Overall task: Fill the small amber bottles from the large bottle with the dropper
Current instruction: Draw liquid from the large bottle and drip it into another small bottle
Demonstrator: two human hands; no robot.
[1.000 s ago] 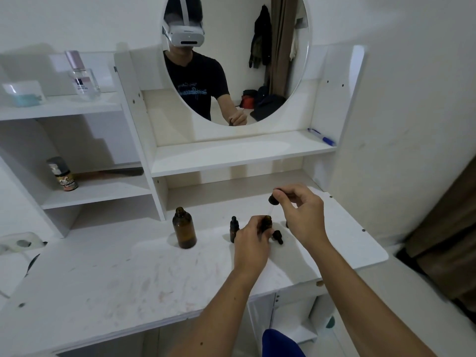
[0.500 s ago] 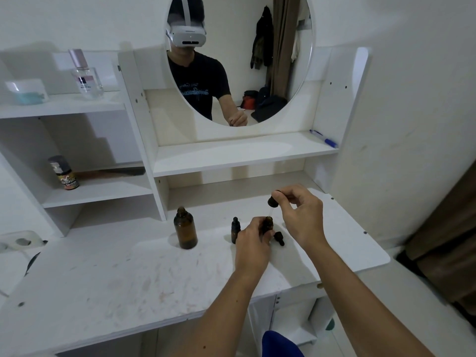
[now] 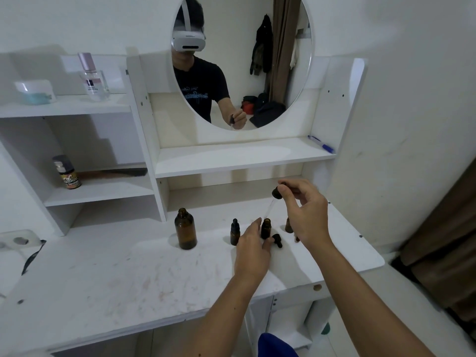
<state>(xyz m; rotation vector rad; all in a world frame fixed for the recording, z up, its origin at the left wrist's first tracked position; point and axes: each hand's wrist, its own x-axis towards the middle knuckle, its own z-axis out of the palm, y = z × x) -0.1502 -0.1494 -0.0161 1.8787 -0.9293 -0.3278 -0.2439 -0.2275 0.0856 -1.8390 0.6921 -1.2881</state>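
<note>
The large amber bottle (image 3: 185, 229) stands uncapped on the white desk (image 3: 108, 274). To its right stand a capped small amber bottle (image 3: 234, 232) and an uncapped small bottle (image 3: 266, 228). A third small bottle (image 3: 288, 225) is half hidden behind my right hand. My right hand (image 3: 305, 212) pinches the black bulb of the dropper (image 3: 273, 202), whose glass tip points into the uncapped small bottle. My left hand (image 3: 253, 249) rests beside that bottle with fingers loosened, no longer wrapped around it. A loose black dropper cap (image 3: 277, 239) lies by my fingertips.
White shelves rise at the left, holding a perfume bottle (image 3: 91, 77), a jar (image 3: 34, 92) and a small labelled bottle (image 3: 67, 172). A round mirror (image 3: 242, 60) hangs behind, above a shelf with a blue pen (image 3: 320, 144). The desk ends at the right near a wall.
My left hand has let go of the uncapped small bottle and drawn back toward me. My right hand lifted the dropper slightly, its tip still over that bottle.
</note>
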